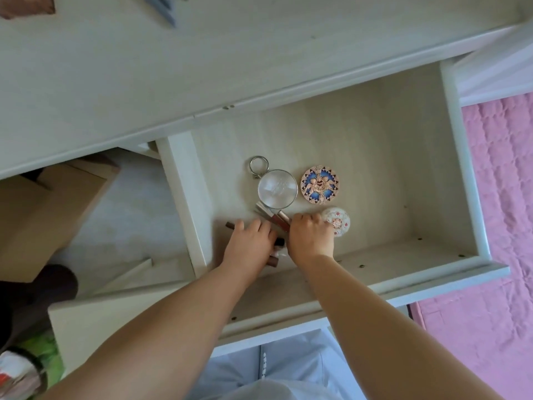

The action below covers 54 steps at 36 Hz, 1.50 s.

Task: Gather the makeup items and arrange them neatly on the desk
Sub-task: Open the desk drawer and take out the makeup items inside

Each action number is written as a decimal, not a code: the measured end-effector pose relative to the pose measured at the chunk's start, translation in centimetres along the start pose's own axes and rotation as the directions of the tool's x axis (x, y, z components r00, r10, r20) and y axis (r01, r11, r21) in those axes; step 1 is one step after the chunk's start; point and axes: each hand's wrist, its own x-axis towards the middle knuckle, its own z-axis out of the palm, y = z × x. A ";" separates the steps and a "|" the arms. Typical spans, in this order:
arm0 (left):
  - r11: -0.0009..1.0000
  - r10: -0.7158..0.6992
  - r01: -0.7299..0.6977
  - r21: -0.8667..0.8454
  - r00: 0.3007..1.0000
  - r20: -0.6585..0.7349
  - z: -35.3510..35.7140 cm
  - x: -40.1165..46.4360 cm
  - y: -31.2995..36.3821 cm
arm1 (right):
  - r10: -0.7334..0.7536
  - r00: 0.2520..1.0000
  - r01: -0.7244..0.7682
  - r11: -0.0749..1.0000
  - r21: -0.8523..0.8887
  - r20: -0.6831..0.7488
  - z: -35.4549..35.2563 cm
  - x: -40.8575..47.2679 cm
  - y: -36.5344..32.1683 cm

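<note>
Both my hands are down in the open white drawer (467,174). My left hand (249,241) curls over a bunch of slim brown and silver makeup tubes (269,216) lying on the drawer floor. My right hand (310,238) grips the same bunch from the right side. A round clear compact with a key ring (277,188) lies just beyond the tubes. To its right sits a round blue-and-gold patterned compact (319,184). A small white floral compact (337,223) touches my right hand's knuckles. The pale desk top (173,67) stretches above the drawer.
A cardboard box (49,209) stands on the floor under the desk at the left. A pink quilted bedspread (499,226) lies to the right. Grey items (161,7) rest at the desk's far edge. The drawer's right half holds nothing.
</note>
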 end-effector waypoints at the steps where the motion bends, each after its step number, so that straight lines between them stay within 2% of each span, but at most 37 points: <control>1: 1.000 -0.004 0.004 0.002 1.000 -0.016 0.3 0.3 0.0 | 0.001 1.000 -0.001 1.000 -0.004 0.003 0.0 0.0 0.1; 5: 0.999 0.029 -0.029 -0.018 0.999 0.024 -1.2 0.7 -0.3 | -0.009 1.000 0.010 1.000 -0.015 0.017 0.0 0.1 0.3; 9: 0.998 0.057 -0.051 -0.032 0.975 0.214 -1.5 1.2 -0.3 | -0.030 0.998 0.032 0.999 -0.035 0.061 -0.5 0.0 0.4; 12: 0.999 0.050 -0.051 -0.003 0.971 0.232 -1.7 1.7 -0.2 | -0.044 0.995 0.046 0.999 -0.021 0.088 -0.6 -0.1 0.9; 17: 1.000 -0.007 0.007 0.003 0.971 0.237 -2.0 2.1 0.1 | -0.010 0.996 -0.006 0.984 0.176 0.089 -1.1 -0.9 2.5; 23: 0.994 -0.082 0.096 -0.047 0.969 0.233 -2.6 2.6 0.3 | 0.013 0.992 -0.054 0.946 0.318 0.129 -1.2 -1.5 3.5; 33: 0.979 -0.008 0.059 -0.195 0.967 0.253 -4.1 3.5 0.4 | 0.057 0.985 -0.133 0.854 0.503 0.164 -1.5 -1.1 4.0; 39: 0.944 0.065 0.031 -0.328 0.959 0.276 -4.1 3.9 1.6 | 0.135 0.975 -0.211 0.809 0.548 0.176 -1.8 -1.3 3.8; 48: 0.895 0.211 -0.082 -0.438 0.944 0.254 -5.0 4.3 0.0 | 0.309 0.911 -0.411 0.619 0.670 0.273 -3.1 -1.8 2.2; 51: 0.873 0.252 -0.117 -0.473 0.939 0.233 -6.1 3.6 -1.1 | 0.362 0.881 -0.460 0.502 0.732 0.305 -4.1 -2.5 1.1; 54: 0.861 0.278 -0.151 -0.486 0.939 0.200 -7.9 2.3 -2.3 | 0.427 0.857 -0.444 0.325 0.835 0.289 -5.4 -3.9 -0.1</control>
